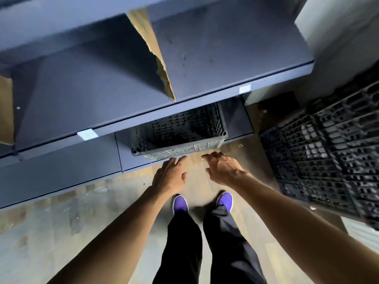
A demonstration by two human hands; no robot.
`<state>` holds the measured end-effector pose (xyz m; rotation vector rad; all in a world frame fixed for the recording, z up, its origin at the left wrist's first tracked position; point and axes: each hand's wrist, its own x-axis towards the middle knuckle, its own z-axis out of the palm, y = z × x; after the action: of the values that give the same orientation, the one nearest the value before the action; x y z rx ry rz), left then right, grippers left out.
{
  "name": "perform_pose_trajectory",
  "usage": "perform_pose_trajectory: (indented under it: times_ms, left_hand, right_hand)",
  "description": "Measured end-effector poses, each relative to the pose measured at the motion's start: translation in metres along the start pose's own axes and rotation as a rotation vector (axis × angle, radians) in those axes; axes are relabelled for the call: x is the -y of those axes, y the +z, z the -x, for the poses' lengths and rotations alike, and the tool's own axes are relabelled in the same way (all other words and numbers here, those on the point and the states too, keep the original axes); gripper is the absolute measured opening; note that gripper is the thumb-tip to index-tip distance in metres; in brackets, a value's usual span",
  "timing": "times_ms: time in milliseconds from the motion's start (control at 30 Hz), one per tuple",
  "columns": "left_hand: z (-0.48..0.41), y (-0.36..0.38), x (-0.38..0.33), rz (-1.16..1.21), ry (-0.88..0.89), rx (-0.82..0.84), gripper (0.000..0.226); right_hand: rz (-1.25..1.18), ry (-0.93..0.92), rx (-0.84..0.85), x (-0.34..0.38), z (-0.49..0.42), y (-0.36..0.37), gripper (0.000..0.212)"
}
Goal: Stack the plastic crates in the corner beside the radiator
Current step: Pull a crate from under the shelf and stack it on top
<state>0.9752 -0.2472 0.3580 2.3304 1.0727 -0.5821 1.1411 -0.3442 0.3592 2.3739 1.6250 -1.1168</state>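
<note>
Fingers of my left hand [170, 175] and right hand [223, 169] were spread and nearly straight, gripping nothing. Their tips lay at the front wall of a black plastic crate [180, 130]; blur left it unclear whether they touched it. The crate sat in the bottom bay of a dark blue shelving unit [205, 58], with its front edge jutting out. A stack of black crates [328, 152] stood to my right, beside the unit. Below the hands were my purple shoes [180, 203].
</note>
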Motion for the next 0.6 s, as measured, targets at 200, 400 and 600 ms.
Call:
perform_pose_trajectory:
  times_ms: [200,400,600]
  left_hand:
    - [-0.051,0.037,0.04,-0.014,0.01,0.035,0.06]
    - [-0.111,0.088,0.084,-0.125,0.055,-0.078,0.069]
    - [-0.159,0.115,0.121,-0.247,0.045,-0.083,0.08]
  right_hand:
    - [-0.042,0.04,-0.03,0.004,-0.04,0.052,0.051]
    - [-0.082,0.059,-0.14,-0.014,-0.097,0.113,0.056]
    - [-0.01,0.02,-0.246,-0.025,-0.149,0.128,0.063]
